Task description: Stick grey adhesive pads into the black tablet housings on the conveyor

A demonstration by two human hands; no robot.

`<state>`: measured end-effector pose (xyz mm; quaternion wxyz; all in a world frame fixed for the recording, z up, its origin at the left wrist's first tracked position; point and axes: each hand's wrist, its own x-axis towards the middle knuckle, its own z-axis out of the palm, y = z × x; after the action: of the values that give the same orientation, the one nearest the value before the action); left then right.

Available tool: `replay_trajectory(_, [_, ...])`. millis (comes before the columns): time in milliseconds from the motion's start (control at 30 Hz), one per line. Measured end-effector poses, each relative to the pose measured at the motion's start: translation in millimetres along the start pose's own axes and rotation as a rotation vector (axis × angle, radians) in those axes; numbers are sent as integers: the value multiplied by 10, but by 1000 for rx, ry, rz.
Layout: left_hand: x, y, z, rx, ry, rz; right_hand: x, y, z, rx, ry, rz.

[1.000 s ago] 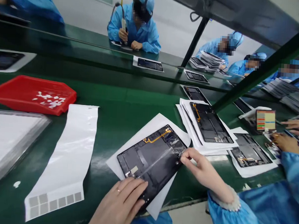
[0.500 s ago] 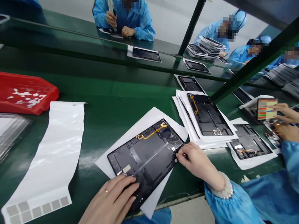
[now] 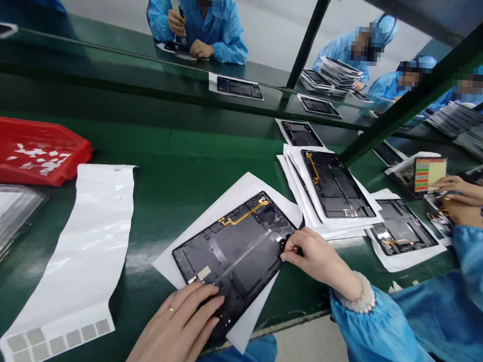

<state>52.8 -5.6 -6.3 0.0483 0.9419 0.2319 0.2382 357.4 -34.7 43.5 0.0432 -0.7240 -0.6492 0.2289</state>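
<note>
A dark tablet housing [image 3: 236, 252] with an orange flex cable [image 3: 245, 213] lies inner side up on a white sheet [image 3: 218, 210], near the bench's front edge. Across its lower left end rests my left hand [image 3: 179, 325], fingers stretched out and flat. My right hand [image 3: 313, 257] is at the housing's right edge, thumb and fingertips pinched together. Whatever those fingertips hold is too small or hidden to make out. Left of the housing, a white sticker sheet [image 3: 92, 237] carries a row of grey squares [image 3: 58, 343] along its near end.
A red bin [image 3: 30, 133] with white scraps and a clear plastic tray [image 3: 20, 209] stand at left. Stacked housings on white sheets [image 3: 336, 187] and another housing [image 3: 407, 228] lie at right. A co-worker's hands [image 3: 467, 199] are beyond. A green post [image 3: 422, 83] slants overhead.
Both my hands keep nearly the same places on the housing. On the far belt the housings have shifted slightly right. The view has moved a little.
</note>
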Motion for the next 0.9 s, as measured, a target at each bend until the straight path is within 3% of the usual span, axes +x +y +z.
replay_trajectory(267, [1,5,-12,7,-3,15,61,-89,-25,-94,-60,-9])
replay_trajectory(467, [-56,-15,-31,1,50,18,112,99,-135,6,-85,-98])
replay_trajectory(533, [-79,-35,-34,-22,54,33,163,164,-151,9,8,-76])
replay_trajectory(700, [-114,-67,38,-29,87,84,377,178,-7,-134,380,61])
replay_trajectory(767, [-127,-56,84,31,105,111,469,154,53,-193,424,78])
replay_trajectory(900, [-131,24,187,96,118,121,614,154,45,-264,380,64])
